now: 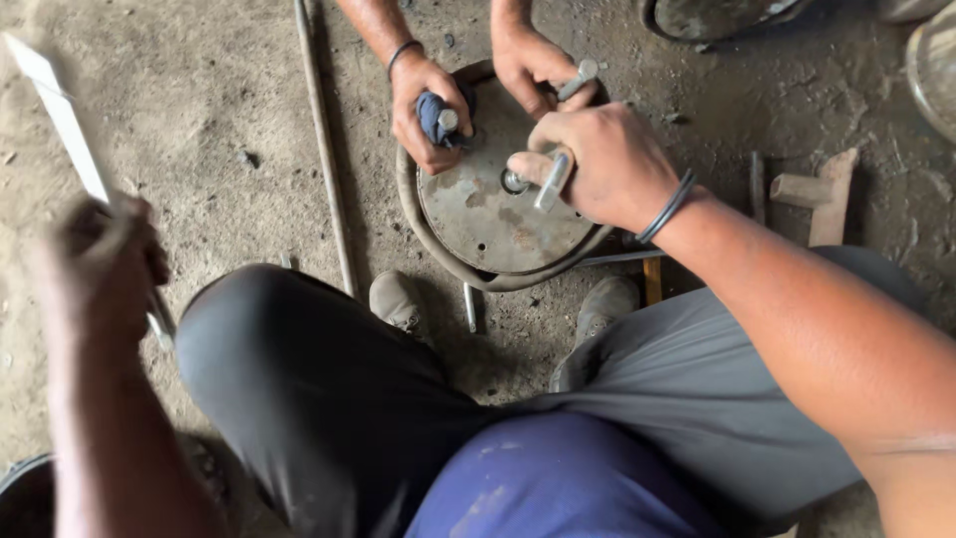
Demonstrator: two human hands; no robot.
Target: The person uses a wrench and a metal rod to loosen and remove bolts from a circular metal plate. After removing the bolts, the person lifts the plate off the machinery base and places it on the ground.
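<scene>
A round rusty metal disc (493,214) with a rubber ring around its rim lies on the dirt floor between my feet. My right hand (602,164) is closed on a metal wrench (554,181) set at the disc's centre bolt. Blurred at the far left, my left hand (100,264) grips a long flat metal bar (60,115). A second person's two hands reach in from the top: one (426,105) holds a tool with a blue cloth-wrapped handle on the disc, the other (533,65) holds a metal tool at the disc's far edge.
A thin steel rod (324,149) lies on the ground left of the disc. A wooden-handled hammer (817,194) rests at the right. Other round metal parts (717,15) sit at the top right. My knees and shoes (398,299) frame the disc.
</scene>
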